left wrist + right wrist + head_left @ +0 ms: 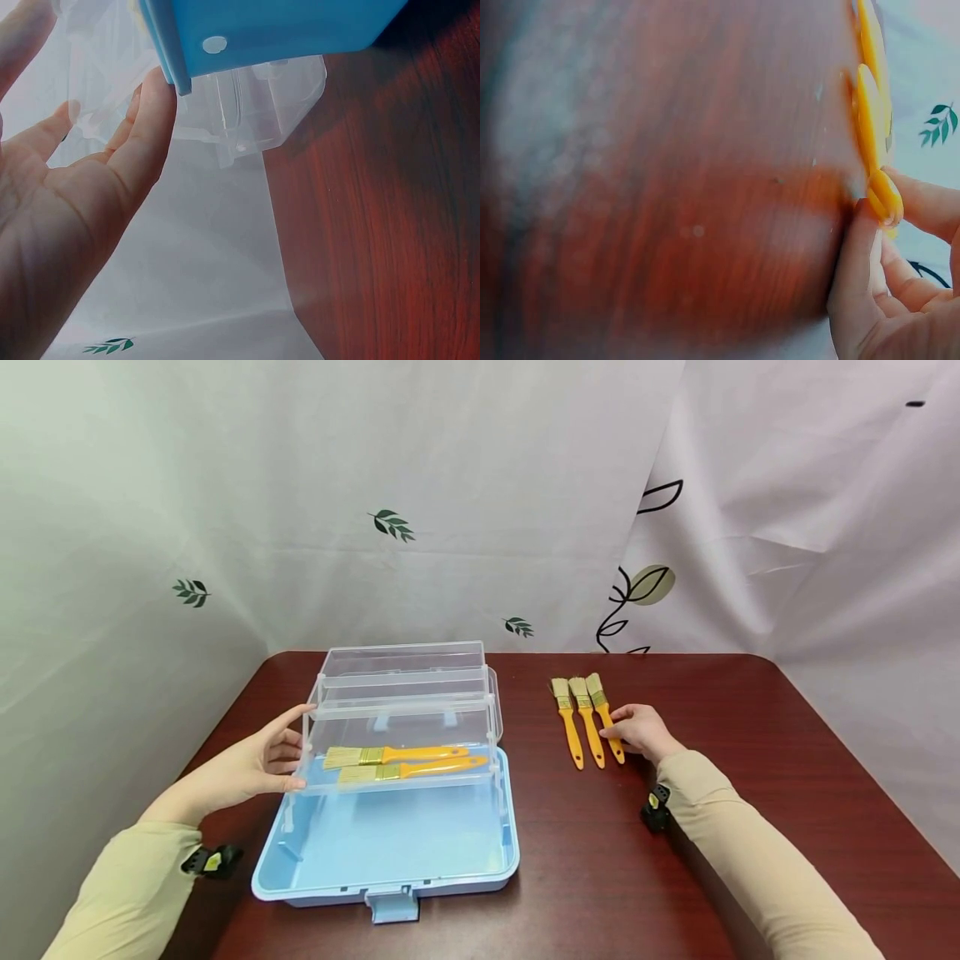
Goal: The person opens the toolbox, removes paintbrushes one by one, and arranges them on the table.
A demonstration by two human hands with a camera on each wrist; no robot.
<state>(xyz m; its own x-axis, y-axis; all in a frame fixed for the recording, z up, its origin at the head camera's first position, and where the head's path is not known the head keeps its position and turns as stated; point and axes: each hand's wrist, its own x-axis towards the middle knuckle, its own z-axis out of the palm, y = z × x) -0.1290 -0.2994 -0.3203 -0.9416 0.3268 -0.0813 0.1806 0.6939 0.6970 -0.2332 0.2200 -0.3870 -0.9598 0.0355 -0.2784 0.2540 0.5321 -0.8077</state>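
Note:
A blue toolbox (401,852) stands on the table with clear plastic trays raised over its back half. Two paintbrushes with yellow handles (431,752) lie side by side in the lower clear tray (457,727), bristles to the left. My left hand (251,768) grips that tray's left end, thumb at the front corner and index finger at the back. Right of the box, two paintbrushes (587,731) lie with their bristles away from me. Beside them, my right hand (641,731) pinches the handle of another paintbrush (885,196) between thumb and fingers.
The dark red wooden table (600,860) runs back to a white patterned cloth (450,468). The toolbox's blue latch (393,906) hangs over its front edge. Behind the raised trays is another clear part (495,706).

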